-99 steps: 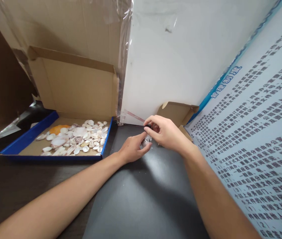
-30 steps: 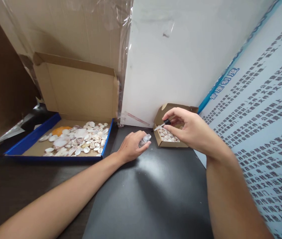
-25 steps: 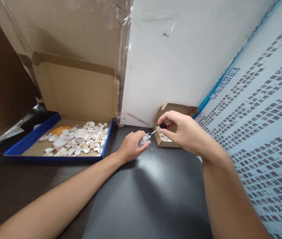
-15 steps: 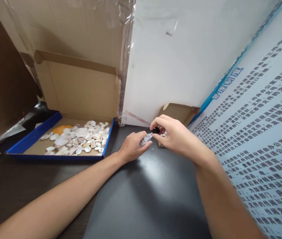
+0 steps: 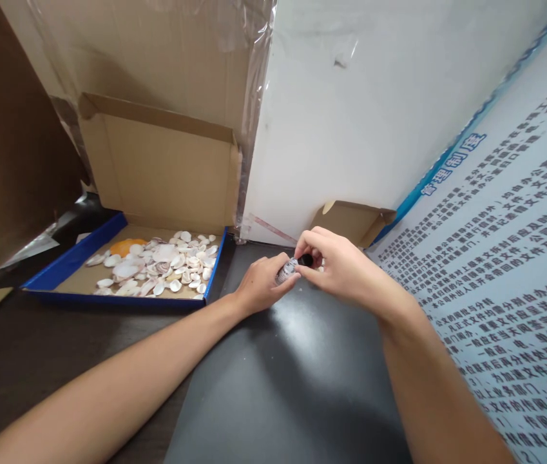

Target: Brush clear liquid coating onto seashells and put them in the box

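My left hand (image 5: 263, 283) is wrapped round a small bottle (image 5: 285, 273) with a printed label, tilted toward the right. Pinched in my right hand (image 5: 327, 261) is a black cap (image 5: 306, 260), close against the bottle's neck; whether it touches the neck I cannot tell. Both hands are above the dark grey mat (image 5: 273, 386). Behind my right fingers stands a small cardboard box (image 5: 350, 221) with its lid raised, its contents mostly hidden by the hand.
To the left, an open blue-edged cardboard box (image 5: 123, 300) holds many pale seashells (image 5: 167, 261) and an orange piece (image 5: 127, 247). A white panel (image 5: 341, 129) stands behind the hands. A printed poster (image 5: 495, 290) lines the right side.
The black cap in my right hand has come closer to the bottle's neck. The camera view has shifted slightly, moving the scene right.
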The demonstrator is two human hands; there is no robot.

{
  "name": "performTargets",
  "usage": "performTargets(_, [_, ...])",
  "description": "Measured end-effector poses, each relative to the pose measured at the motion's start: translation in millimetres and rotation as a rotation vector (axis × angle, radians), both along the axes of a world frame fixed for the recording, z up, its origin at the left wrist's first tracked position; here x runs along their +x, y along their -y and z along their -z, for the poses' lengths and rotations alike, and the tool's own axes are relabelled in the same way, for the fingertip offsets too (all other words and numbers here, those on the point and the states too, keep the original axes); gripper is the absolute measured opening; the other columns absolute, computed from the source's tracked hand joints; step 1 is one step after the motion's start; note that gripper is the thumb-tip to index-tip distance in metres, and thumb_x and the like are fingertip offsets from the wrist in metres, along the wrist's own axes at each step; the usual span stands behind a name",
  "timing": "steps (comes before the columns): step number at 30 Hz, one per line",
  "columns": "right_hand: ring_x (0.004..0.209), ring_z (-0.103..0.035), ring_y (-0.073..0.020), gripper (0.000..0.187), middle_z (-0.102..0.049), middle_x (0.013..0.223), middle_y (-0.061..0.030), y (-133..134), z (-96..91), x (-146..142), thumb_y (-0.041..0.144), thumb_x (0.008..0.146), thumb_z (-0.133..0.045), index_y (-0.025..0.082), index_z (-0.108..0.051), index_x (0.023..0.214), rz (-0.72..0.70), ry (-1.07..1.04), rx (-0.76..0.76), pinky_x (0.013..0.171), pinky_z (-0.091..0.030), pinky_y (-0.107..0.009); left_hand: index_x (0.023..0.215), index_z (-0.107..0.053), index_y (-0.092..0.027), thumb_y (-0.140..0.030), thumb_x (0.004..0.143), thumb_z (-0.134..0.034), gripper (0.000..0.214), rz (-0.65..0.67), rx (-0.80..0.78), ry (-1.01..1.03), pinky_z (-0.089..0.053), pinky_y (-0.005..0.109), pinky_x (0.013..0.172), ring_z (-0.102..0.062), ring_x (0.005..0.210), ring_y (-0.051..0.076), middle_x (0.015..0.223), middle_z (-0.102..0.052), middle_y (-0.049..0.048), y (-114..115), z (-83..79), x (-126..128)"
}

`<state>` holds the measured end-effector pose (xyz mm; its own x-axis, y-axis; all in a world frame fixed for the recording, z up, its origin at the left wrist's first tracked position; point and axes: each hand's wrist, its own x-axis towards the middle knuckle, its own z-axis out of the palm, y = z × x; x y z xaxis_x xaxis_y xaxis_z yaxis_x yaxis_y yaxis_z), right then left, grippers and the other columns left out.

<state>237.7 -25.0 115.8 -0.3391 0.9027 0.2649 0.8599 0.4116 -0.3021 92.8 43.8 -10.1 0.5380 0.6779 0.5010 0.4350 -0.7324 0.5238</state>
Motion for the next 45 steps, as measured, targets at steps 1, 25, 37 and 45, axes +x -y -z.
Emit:
performTargets(1, [0.069,-0.052,-0.0124,0.012,-0.054,0.085,-0.0003,-0.1,-0.1,0.3,0.011,0.077,-0.058,0.021,-0.054,0.083,-0.001,-0.004,-0.002,0.064,-0.044,-0.026,0.084,-0.050,-0.022,-0.039,0.089,-0.046,0.018,0.001,-0.003,0.004,-0.034,0.027,0.063,-0.050,0.065,0.016,0.073,-0.058,-0.0016,0.2,-0.4,-0.1])
performTargets(25, [0.069,-0.062,-0.0169,0.009,-0.065,0.076,-0.0004,0.4,-7.2,16.0,0.029,0.086,-0.060,0.022,-0.055,0.087,0.107,-0.125,-0.153,0.061,-0.047,-0.029,0.087,-0.051,-0.022,-0.048,0.091,-0.047,0.026,0.042,-0.063,0.049,-0.037,0.027,0.067,-0.052,0.070,0.015,0.077,-0.056,-0.0021,1.0,-3.5,-0.2])
performTargets(37, [0.070,-0.061,-0.0165,0.012,-0.066,0.078,-0.0001,-0.7,-7.7,29.9,0.034,0.089,-0.058,0.022,-0.058,0.089,0.132,-0.177,-0.089,0.061,-0.046,-0.029,0.089,-0.053,-0.022,-0.043,0.091,-0.049,0.021,0.086,-0.117,0.075,-0.038,0.025,0.063,-0.051,0.069,0.014,0.079,-0.056,-0.0024,0.2,-4.4,-1.0])
performTargets(45, [0.080,-0.063,-0.0183,0.011,-0.067,0.089,-0.0020,14.3,-24.6,39.2,0.031,0.089,-0.059,0.023,-0.059,0.095,0.146,-0.241,-0.064,0.066,-0.049,-0.031,0.093,-0.052,-0.022,-0.044,0.093,-0.045,0.023,0.141,-0.140,0.110,-0.038,0.024,0.065,-0.049,0.072,0.013,0.083,-0.055,-0.0026,1.2,-0.7,-1.5])
